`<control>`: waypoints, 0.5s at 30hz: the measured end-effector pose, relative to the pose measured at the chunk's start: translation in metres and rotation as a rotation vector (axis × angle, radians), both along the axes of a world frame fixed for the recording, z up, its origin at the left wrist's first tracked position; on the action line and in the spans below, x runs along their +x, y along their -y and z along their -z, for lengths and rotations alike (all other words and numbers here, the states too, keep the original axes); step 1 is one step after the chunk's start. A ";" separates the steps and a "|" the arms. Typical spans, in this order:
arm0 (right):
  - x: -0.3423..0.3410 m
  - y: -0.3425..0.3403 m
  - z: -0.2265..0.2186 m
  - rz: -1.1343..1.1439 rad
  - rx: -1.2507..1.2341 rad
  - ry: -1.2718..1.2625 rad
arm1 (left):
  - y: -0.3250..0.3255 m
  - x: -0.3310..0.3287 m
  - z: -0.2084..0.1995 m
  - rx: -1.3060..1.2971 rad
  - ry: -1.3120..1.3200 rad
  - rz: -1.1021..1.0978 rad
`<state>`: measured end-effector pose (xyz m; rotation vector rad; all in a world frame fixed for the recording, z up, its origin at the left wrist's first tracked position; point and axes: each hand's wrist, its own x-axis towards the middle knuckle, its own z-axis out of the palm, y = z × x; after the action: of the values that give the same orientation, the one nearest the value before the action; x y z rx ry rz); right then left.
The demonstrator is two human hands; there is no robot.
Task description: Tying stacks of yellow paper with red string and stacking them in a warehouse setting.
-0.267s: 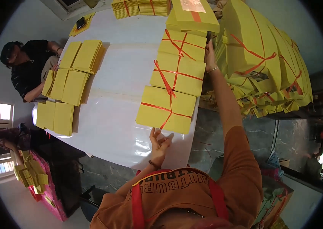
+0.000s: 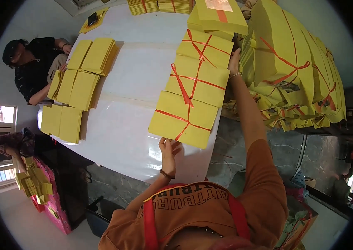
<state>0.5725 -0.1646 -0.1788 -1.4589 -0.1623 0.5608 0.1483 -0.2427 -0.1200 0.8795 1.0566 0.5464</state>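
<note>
Three flat yellow paper bundles (image 2: 185, 116), tied with red string, lie in a row along the white table's right side. At the near end, my left hand (image 2: 169, 155) has its fingertips curled against and partly under the nearest bundle's edge. My right hand (image 2: 235, 64) reaches far along the row's right side, close against the bundles; its fingers are largely hidden between them and a big yellow pile. Past the row's far end stands a yellow box-shaped pack (image 2: 220, 18) with a red strip.
A large pile of tied yellow packs (image 2: 297, 62) borders the table on the right. Loose yellow stacks (image 2: 76, 89) stand on the left, beside a seated person (image 2: 36, 68). Another person (image 2: 16, 146) handles yellow pieces on a pink-covered table (image 2: 61, 214). A phone (image 2: 92, 18) lies at the far left.
My left hand has moved up to the near bundle's edge, its fingers drawing in closer. The right hand stays alongside the row. The whole view has shifted slightly.
</note>
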 end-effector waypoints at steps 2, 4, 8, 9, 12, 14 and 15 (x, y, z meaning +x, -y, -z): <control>-0.022 0.000 -0.009 0.154 0.059 -0.026 | -0.004 -0.006 0.005 0.001 0.070 -0.043; -0.026 0.025 -0.006 0.098 0.181 -0.077 | -0.012 -0.009 -0.005 -0.011 0.064 -0.040; -0.049 0.077 0.013 0.071 0.247 -0.227 | -0.048 -0.045 0.010 0.027 -0.023 -0.179; -0.075 0.084 0.003 0.045 0.240 -0.236 | -0.066 -0.071 0.036 0.160 -0.089 -0.143; -0.114 0.117 -0.036 0.011 0.070 -0.041 | -0.098 -0.105 0.039 0.155 -0.108 -0.116; -0.092 0.149 -0.035 -0.483 -0.039 -0.280 | -0.118 -0.109 0.029 0.083 -0.039 -0.050; -0.083 0.147 -0.028 -0.451 -0.134 -0.238 | -0.127 -0.111 0.027 0.026 0.034 0.019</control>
<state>0.4892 -0.3119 -0.1505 -1.4766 -0.2722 1.1240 0.0373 -0.1159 -0.1471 0.8990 1.0112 0.5580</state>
